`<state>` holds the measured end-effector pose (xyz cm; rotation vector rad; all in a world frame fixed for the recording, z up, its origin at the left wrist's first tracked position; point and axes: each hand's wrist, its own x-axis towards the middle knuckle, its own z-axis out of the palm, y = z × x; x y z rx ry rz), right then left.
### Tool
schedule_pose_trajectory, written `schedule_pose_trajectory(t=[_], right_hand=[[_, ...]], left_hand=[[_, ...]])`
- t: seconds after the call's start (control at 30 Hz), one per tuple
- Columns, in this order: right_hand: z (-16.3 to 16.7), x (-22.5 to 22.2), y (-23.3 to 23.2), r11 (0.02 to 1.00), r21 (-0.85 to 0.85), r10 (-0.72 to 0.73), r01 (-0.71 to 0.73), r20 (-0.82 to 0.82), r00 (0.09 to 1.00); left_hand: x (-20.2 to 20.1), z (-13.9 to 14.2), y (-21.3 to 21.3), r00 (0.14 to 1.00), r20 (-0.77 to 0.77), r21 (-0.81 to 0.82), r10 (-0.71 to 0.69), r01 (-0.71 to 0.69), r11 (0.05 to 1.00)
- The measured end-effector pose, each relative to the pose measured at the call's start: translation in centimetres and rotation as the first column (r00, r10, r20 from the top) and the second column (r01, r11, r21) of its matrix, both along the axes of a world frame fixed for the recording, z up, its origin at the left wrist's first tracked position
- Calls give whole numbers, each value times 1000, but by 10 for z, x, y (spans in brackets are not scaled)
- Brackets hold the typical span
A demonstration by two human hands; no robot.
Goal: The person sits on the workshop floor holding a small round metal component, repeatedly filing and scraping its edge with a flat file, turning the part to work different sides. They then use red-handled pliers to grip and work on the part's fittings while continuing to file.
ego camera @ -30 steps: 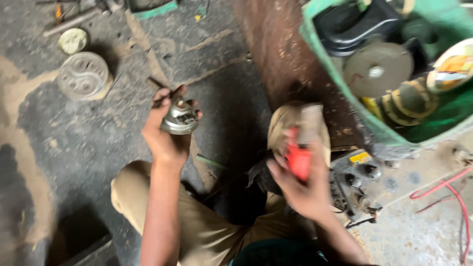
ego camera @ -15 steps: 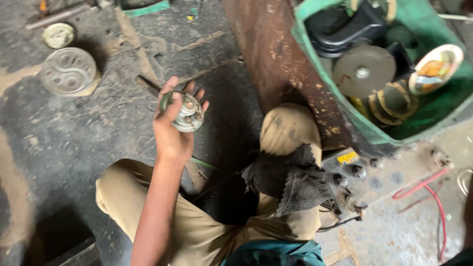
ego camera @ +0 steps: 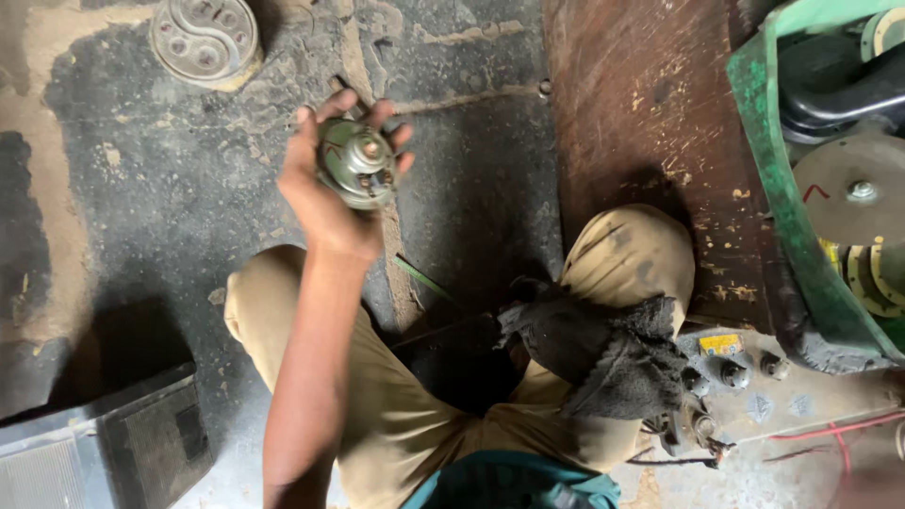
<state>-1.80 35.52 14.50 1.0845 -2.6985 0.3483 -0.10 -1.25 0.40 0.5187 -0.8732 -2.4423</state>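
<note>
Scanning left to right from the head view. Far left, bottom corner: a flat grey metal panel lies on the stained concrete floor. Top left: a round grey metal disc with a swirl-shaped recess and small holes sits on that floor, well apart from your hand.

Your left hand is raised palm-up above the floor, fingers curled closed around a small round dull-metal motor-like part with a central hub and small terminals. The part rests in the cup of the palm, its hub face turned towards the camera.

Handling judgement: the part looks solid metal, so stiff and fairly heavy for its bulk, probably greasy and therefore slippery. Hold it by the round outer body, as you do now; keep fingers off the small terminals, which look the most likely bits to bend.

Centre right: a dark, soiled rag is draped over your right knee in tan trousers. Just beside it, low down, small metal fittings sit on the floor. A rusty brown metal sheet lies beyond. Far right: a green plastic tub holds round metal parts.

Your right hand is out of view; state cannot be told.
</note>
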Motion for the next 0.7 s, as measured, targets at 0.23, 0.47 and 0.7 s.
schedule_pose_trajectory(t=[0.23, 0.47, 0.7], right_hand=[[-142, 28, 3, 949, 293, -88, 119, -115, 989], [-112, 32, -9, 967, 121, 216, -222, 62, 974], [51, -60, -66, 993, 97, 87, -74, -136, 987]], left_hand=[[-3, 11, 21, 937, -260, 23, -234, 248, 968], [5, 9, 31, 908, -278, -160, -312, 277, 947], [3, 3, 27, 955, -271, 5, -122, 128, 992]])
